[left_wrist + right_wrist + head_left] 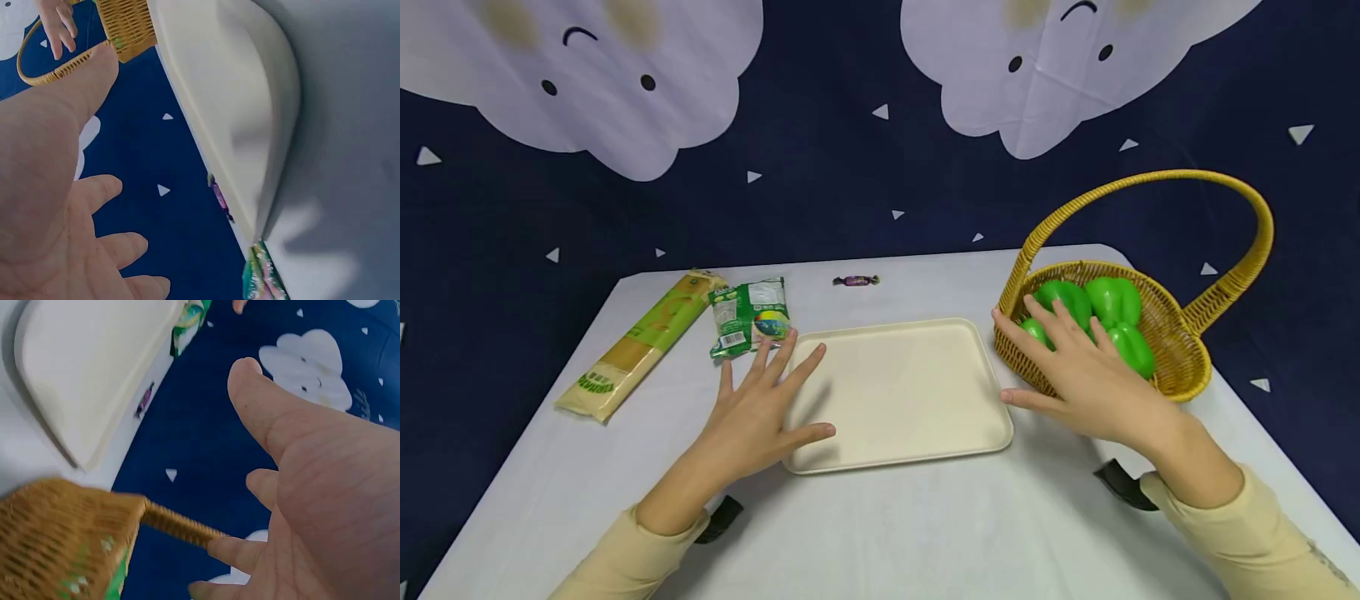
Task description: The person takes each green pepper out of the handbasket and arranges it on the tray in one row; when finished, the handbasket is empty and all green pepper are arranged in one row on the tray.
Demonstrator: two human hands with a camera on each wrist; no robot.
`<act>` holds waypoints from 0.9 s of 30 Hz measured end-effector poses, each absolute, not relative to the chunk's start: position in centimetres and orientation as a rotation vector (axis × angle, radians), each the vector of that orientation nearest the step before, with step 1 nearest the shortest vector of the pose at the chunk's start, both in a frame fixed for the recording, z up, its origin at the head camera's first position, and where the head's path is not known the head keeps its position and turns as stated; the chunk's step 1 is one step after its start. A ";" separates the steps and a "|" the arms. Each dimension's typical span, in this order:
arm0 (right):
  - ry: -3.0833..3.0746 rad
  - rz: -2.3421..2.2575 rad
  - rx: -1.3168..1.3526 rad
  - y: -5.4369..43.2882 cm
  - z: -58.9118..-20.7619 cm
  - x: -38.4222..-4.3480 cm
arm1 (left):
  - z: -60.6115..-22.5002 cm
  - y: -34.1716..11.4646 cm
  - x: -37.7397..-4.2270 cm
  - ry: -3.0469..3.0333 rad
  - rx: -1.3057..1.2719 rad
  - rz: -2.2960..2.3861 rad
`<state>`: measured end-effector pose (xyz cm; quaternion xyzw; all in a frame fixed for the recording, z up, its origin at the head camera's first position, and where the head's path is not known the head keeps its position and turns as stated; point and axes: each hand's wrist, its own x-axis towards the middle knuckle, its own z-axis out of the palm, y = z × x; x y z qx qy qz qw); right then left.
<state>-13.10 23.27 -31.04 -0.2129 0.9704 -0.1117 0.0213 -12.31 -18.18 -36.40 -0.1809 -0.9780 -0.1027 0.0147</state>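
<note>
My left hand (752, 425) hovers with spread fingers over the left edge of a cream tray (898, 396), holding nothing. Just beyond its fingertips lies a green snack packet (749, 317). My right hand (1086, 379), fingers also spread, is above the near left side of a wicker basket (1180, 367) and grips nothing. Several green bell peppers (1114, 302) sit in the basket, partly hidden behind that hand. In the right wrist view the thumb and fingers stand apart beside the basket (56, 537). The left wrist view shows the left palm (37, 206) with bare, extended fingers.
A long pack of noodles (643, 346) lies slanted on the left of the white table (925, 533). Behind the tray is a small purple wrapped candy (856, 281). The basket's tall handle (1180, 177) arches up at the right, before a dark blue backdrop (827, 208).
</note>
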 end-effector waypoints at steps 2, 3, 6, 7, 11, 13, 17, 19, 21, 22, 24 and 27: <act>3.000 -0.356 -0.639 23.9 -30.7 -13.3 | -36.6 -18.4 -12.4 -3.046 -0.569 -0.342; 2.994 -0.371 -0.623 24.3 -30.4 -13.5 | -36.8 -18.6 -12.4 -3.048 -0.571 -0.352; 2.986 -0.390 -0.584 25.6 -29.9 -14.0 | -37.2 -18.9 -12.5 -3.059 -0.570 -0.389; 2.988 -0.390 -0.570 26.1 -29.7 -14.1 | -37.3 -19.1 -12.6 -3.064 -0.569 -0.409; 2.991 -0.378 -0.519 28.0 -29.3 -15.1 | -37.9 -19.6 -12.9 -3.095 -0.561 -0.487; 2.976 -0.402 -0.488 29.0 -29.1 -15.6 | -38.1 -20.0 -13.0 -3.112 -0.558 -0.535; 2.924 -0.470 -0.423 30.8 -28.8 -16.6 | -38.5 -20.6 -13.2 -3.137 -0.572 -0.603; 2.905 -0.473 -0.380 31.6 -28.7 -17.0 | -38.7 -20.9 -13.2 -3.150 -0.579 -0.635; 2.896 -0.438 -0.348 32.3 -28.9 -17.3 | -38.8 -21.2 -13.3 -3.165 -0.583 -0.665; 2.891 -0.417 -0.337 32.6 -29.0 -17.4 | -38.9 -21.3 -13.3 -3.175 -0.582 -0.686; 2.882 -0.381 -0.312 33.2 -29.1 -17.5 | -39.0 -21.5 -13.3 -3.194 -0.582 -0.724; 2.870 -0.334 -0.282 34.0 -29.3 -17.7 | -39.0 -21.6 -13.4 -3.211 -0.580 -0.778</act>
